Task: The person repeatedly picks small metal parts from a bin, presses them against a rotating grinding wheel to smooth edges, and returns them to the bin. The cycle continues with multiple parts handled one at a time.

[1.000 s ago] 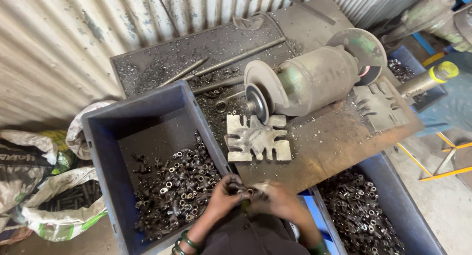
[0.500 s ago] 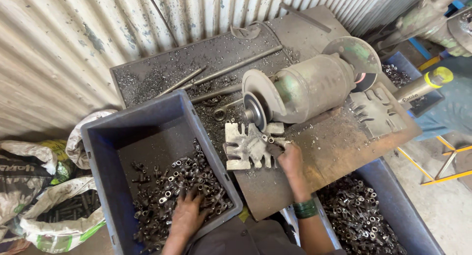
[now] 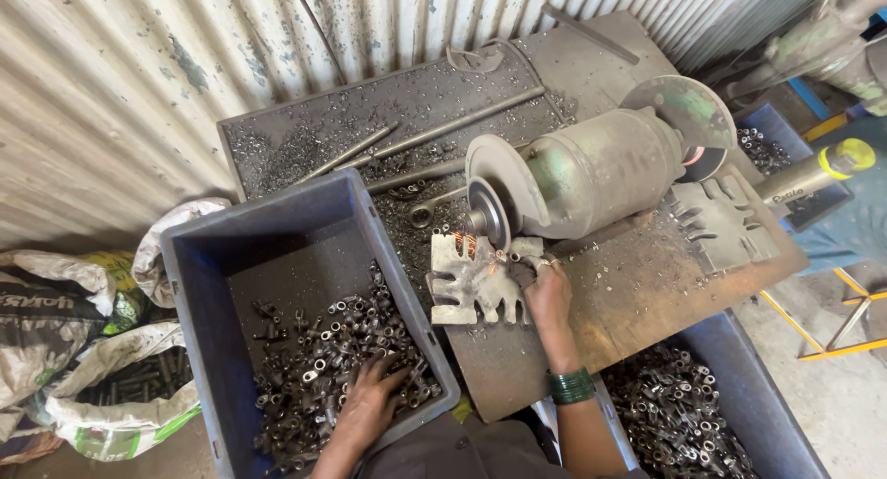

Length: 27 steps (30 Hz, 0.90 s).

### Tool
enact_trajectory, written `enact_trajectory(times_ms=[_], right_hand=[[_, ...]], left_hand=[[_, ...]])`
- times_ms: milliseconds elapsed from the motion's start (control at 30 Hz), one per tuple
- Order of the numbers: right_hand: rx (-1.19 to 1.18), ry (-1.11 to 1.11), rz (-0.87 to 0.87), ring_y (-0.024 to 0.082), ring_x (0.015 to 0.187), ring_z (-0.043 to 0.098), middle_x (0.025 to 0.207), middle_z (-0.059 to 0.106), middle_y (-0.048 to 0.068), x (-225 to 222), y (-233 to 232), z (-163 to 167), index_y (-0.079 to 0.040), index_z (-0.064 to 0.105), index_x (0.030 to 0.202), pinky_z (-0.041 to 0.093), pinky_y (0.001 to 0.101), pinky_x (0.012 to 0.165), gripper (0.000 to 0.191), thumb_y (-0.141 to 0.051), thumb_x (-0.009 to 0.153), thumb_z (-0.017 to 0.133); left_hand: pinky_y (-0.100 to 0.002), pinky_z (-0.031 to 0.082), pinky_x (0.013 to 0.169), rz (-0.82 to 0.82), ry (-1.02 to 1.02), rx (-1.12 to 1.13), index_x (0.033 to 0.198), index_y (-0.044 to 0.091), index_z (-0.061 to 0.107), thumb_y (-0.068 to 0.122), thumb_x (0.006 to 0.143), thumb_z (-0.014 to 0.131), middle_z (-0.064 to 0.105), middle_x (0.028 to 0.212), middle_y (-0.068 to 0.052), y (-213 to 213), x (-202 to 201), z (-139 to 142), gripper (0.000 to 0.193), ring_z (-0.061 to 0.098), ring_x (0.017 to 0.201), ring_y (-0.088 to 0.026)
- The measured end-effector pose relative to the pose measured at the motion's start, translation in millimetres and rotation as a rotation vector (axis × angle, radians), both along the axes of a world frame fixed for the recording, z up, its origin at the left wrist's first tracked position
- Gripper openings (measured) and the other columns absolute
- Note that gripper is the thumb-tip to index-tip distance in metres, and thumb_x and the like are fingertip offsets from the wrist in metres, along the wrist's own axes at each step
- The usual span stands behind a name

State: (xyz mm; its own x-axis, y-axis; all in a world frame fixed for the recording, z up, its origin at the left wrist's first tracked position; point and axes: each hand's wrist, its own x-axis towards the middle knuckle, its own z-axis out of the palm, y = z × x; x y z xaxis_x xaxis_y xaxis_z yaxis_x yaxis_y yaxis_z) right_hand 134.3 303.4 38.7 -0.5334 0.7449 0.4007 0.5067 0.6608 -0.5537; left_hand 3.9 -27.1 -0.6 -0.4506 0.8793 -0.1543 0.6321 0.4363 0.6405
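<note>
Pressing a small metal part, mostly hidden in its closed fingers, toward the grinding wheel (image 3: 487, 211), the right hand (image 3: 547, 296) sits on the slotted metal rest plate (image 3: 471, 280), where a few orange sparks fly. A green bangle (image 3: 570, 385) circles that wrist. The left hand (image 3: 370, 400) lies palm down with fingers spread in the heap of small metal fittings (image 3: 319, 350); whether it grips any cannot be told. That heap fills the near part of a blue plastic bin (image 3: 231, 248) at the left. The wheel belongs to a green bench grinder (image 3: 601, 169) standing on the rusty counter (image 3: 637, 285). Long steel rods (image 3: 443, 133) lie on the far side among metal shavings. Another blue bin of fittings (image 3: 702, 424) stands near right. Crumpled sacks (image 3: 83, 350) lie at far left below a corrugated metal wall (image 3: 139, 63).
</note>
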Motion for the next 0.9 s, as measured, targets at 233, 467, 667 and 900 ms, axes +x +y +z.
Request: enact_trajectory(times_ms=[233, 467, 667, 900], right_hand=[[-0.018, -0.034, -0.017, 0.04, 0.096, 0.069, 0.107, 0.073, 0.019, -3.5, 1.4, 2.4, -0.01, 0.077, 0.108, 0.054, 0.0465, 0.083, 0.03, -0.03, 0.086, 0.077], [0.087, -0.04, -0.031, 0.038, 0.091, 0.069, 0.106, 0.073, 0.017, 0.6, 1.9, -16.8, -0.01, 0.077, 0.103, 0.054, 0.0464, 0.078, 0.025, -0.026, 0.085, 0.077], [0.679, 0.146, 0.139, 0.023, 0.079, 0.069, 0.093, 0.069, 0.007, 13.4, -1.1, -20.7, -0.011, 0.076, 0.099, 0.06, 0.0343, 0.071, 0.017, -0.022, 0.087, 0.083], [-0.542, -0.629, -0.306, 0.029, 0.091, 0.07, 0.096, 0.076, 0.016, 182.0, -7.1, 139.3, -0.006, 0.077, 0.104, 0.055, 0.0394, 0.081, 0.026, -0.027, 0.089, 0.08]], left_hand=[[-0.051, 0.019, 0.123, -0.001, -0.064, -0.021, 0.134, 0.019, 0.068, 0.008, 0.078, 0.076, 0.046, 0.149, -0.008, -0.7, -1.6, -8.7, 0.057, 0.035, 0.144, -0.032], [-0.047, 0.024, 0.122, 0.039, -0.136, -0.063, 0.133, 0.019, 0.07, 0.01, 0.078, 0.078, 0.042, 0.159, -0.005, 6.1, -1.7, 6.9, 0.056, 0.02, 0.149, -0.034], [-0.042, 0.033, 0.123, 0.2, -0.456, -0.322, 0.133, 0.016, 0.059, 0.031, 0.087, 0.082, 0.049, 0.15, -0.005, 17.5, 4.0, 18.3, 0.053, 0.045, 0.144, -0.025], [-0.046, 0.047, 0.105, 0.1, -0.048, 0.172, 0.118, 0.006, 0.066, 0.018, 0.071, 0.088, 0.072, 0.116, -0.016, 22.0, 14.9, -5.3, 0.053, 0.058, 0.12, -0.036]])
